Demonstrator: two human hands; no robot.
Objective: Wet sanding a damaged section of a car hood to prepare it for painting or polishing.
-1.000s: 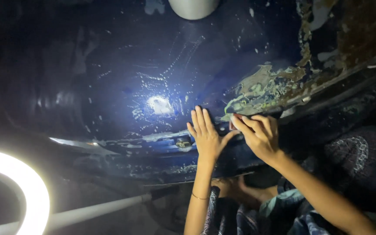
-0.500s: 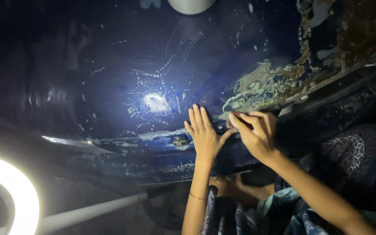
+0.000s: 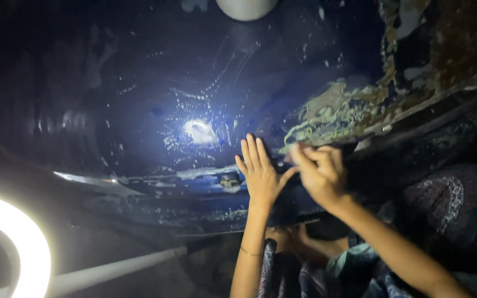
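Note:
A dark blue painted metal panel (image 3: 155, 99) fills the view, scratched and glossy, with a bright glare spot at its middle. Flaking, rusty, greenish paint (image 3: 338, 113) runs along its right side. My left hand (image 3: 259, 172) lies flat on the panel with fingers together and pointing up, holding nothing. My right hand (image 3: 318, 172) is beside it, blurred, its fingertips bunched at the lower edge of the flaking patch; whether it pinches anything I cannot tell. A thin bangle sits on my left wrist.
A glowing ring light (image 3: 15, 243) stands at the lower left, with a pale pole (image 3: 114, 270) running from it. A white round object (image 3: 247, 6) hangs at the top edge. Patterned cloth (image 3: 443, 201) lies at the right, and more fabric below my arms.
Both hands have stayed at the same spot on the panel. My right hand's fingers have shifted slightly left and are now blurred by motion. The view has drifted a little.

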